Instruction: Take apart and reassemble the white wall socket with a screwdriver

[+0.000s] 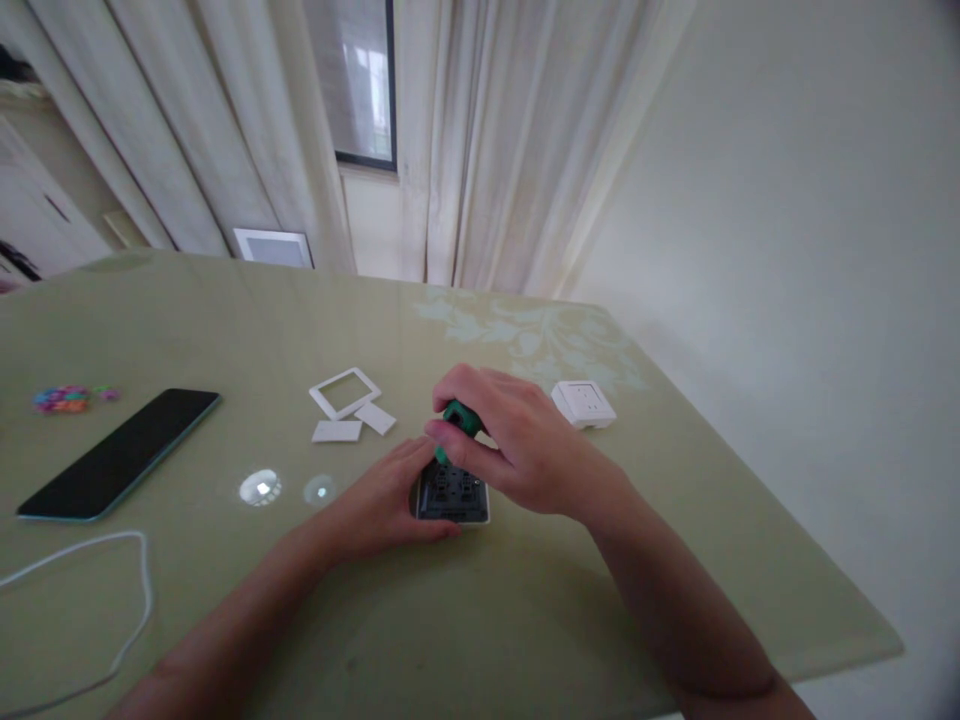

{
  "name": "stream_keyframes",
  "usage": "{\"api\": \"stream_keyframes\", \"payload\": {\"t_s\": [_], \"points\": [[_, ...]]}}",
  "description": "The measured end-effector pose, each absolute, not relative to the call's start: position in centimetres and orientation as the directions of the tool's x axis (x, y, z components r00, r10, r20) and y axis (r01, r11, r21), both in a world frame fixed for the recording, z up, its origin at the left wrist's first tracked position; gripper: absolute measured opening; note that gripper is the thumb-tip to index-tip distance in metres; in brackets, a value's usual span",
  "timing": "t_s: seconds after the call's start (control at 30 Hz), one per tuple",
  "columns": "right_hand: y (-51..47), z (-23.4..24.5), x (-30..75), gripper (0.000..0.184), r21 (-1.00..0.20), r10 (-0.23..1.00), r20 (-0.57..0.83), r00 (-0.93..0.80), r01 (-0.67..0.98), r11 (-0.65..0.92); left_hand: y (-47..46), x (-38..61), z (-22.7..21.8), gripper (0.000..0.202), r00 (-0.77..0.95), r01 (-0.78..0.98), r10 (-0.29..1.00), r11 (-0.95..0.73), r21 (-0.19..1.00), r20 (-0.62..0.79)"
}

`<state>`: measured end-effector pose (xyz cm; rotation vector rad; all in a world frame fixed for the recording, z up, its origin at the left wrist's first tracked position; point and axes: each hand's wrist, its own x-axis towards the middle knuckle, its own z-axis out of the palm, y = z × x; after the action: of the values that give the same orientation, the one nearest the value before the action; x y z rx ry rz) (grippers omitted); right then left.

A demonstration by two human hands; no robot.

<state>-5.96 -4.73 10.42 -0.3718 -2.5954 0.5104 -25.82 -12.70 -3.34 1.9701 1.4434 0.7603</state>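
Green handle (462, 418) (rounded) fills right grip (529, 440) above squarish black unit (456, 505)

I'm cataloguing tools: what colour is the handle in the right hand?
The handle is green, best seen in the head view.

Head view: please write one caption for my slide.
Right hand holds a green-handled screwdriver over a black-faced electrical fitting held by the left hand; white frame and two plates nearby.

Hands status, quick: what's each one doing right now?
Left hand: closed around the left side of a square, black-faced, white-edged unit.
Right hand: closed, holding a green-handled tool over it; tip contact unclear.
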Motion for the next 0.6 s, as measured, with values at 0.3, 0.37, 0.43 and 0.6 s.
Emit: {"api": "stream_keyframes", "payload": {"t_s": [0.3,0.37,0.43,0.6], "points": [[-5.10,10.56,-5.91,0.023,-0.385,0.446,0.366,-0.817,0.303,0.872,-12.78,-25.92,-3.55,0.063,0.257,0.635,0.960,-0.254,0.730,0.111],[-5.10,10.43,-6.06,0.030,-0.371,0.480,0.373,-0.794,0.347,0.861,-12.67,-25.99,-3.74,0.058,0.262,0.643,0.960,-0.249,0.724,0.097],[-5.00,10.40,-6.07,0.026,-0.385,0.458,0.382,-0.803,0.312,0.868,-12.59,-26.04,-3.85,0.057,0.265,0.645,0.959,-0.251,0.722,0.097],[-4.81,10.67,-5.56,0.013,-0.380,0.302,0.390,-0.870,0.147,0.913,-12.63,-26.05,-3.86,0.057,0.260,0.652,0.960,-0.251,0.716,0.100]]}}
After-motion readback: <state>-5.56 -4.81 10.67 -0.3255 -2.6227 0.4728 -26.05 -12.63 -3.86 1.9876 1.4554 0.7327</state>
